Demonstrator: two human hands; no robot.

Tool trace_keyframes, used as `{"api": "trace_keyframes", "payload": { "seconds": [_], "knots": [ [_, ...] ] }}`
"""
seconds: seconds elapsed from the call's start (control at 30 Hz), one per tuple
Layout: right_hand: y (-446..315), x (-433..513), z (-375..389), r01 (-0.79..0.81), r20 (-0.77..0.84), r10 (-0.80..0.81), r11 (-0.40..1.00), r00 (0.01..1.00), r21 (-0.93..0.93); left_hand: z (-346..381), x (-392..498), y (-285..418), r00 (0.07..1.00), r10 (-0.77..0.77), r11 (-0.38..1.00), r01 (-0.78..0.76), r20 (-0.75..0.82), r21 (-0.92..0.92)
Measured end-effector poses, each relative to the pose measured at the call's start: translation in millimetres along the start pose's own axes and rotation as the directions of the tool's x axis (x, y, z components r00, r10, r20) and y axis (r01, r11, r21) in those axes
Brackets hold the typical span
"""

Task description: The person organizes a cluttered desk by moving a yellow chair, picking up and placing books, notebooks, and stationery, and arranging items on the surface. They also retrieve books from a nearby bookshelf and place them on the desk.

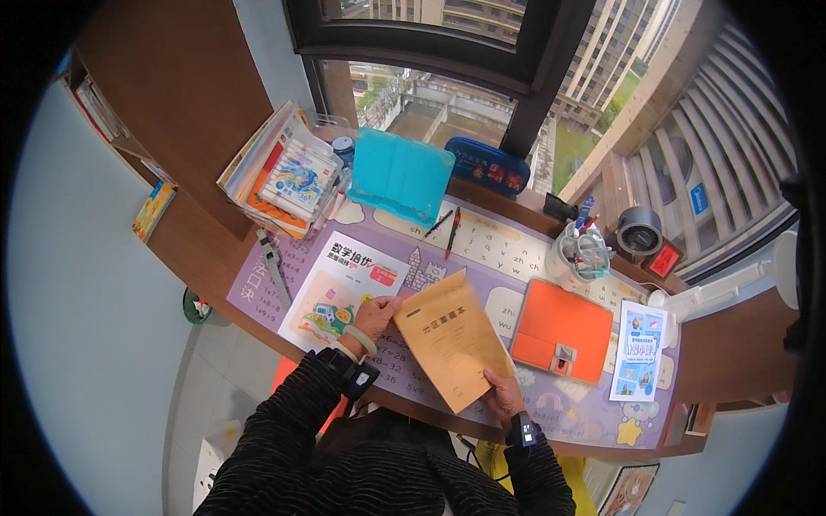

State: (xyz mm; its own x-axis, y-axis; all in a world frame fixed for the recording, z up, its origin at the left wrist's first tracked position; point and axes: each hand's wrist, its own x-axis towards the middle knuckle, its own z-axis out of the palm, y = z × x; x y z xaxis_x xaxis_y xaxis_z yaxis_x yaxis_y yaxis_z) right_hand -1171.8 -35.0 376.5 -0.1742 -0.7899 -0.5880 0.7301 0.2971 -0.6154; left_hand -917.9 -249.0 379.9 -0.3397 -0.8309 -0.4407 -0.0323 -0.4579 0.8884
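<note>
A brown paper-covered exercise book with printed writing is held tilted above the purple desk mat. My left hand grips its upper left edge, while my right hand pinches its lower right corner. Partly under my left forearm lies a white workbook with a cartoon cover. To the right of the held book rests an orange folder with a clasp. Beyond the book, a red-and-black pen and a black pen lie on the mat.
A turquoise book stand, a blue pencil case and a pen holder line the window side. Left are stacked books with a marker set and a grey watch-like strap. A blue booklet and white lamp stand right.
</note>
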Motion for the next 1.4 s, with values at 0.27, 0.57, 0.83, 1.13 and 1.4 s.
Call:
{"api": "trace_keyframes", "payload": {
  "seconds": [0.27, 0.57, 0.83, 1.13, 1.4],
  "knots": [
    [5, 15, 2, 0.169, -0.153, -0.151, 0.979, 0.976, 0.11, -53, -3, -21, 0.808, 0.465, 0.85, -0.292, -0.362, 0.439],
    [4, 26, 23, 0.185, -0.255, -0.213, 0.974, 0.943, -0.129, -152, -25, -27, 0.693, 0.59, 0.497, 0.093, -0.415, 0.863],
    [-3, 24, 33, 0.118, -0.272, -0.175, 0.97, 0.946, -0.213, -153, -26, -16, 0.765, 0.48, 0.438, 0.214, -0.429, 0.873],
    [-4, 20, 37, 0.143, -0.264, -0.196, 0.968, 0.944, -0.208, -163, -19, 2, 0.88, 0.311, 0.58, 0.124, -0.359, 0.805],
    [-2, 21, 31, 0.169, -0.233, -0.212, 0.967, 0.949, -0.191, -150, -24, 0, 0.953, 0.217, 0.871, -0.09, -0.214, 0.483]
  ]
}}
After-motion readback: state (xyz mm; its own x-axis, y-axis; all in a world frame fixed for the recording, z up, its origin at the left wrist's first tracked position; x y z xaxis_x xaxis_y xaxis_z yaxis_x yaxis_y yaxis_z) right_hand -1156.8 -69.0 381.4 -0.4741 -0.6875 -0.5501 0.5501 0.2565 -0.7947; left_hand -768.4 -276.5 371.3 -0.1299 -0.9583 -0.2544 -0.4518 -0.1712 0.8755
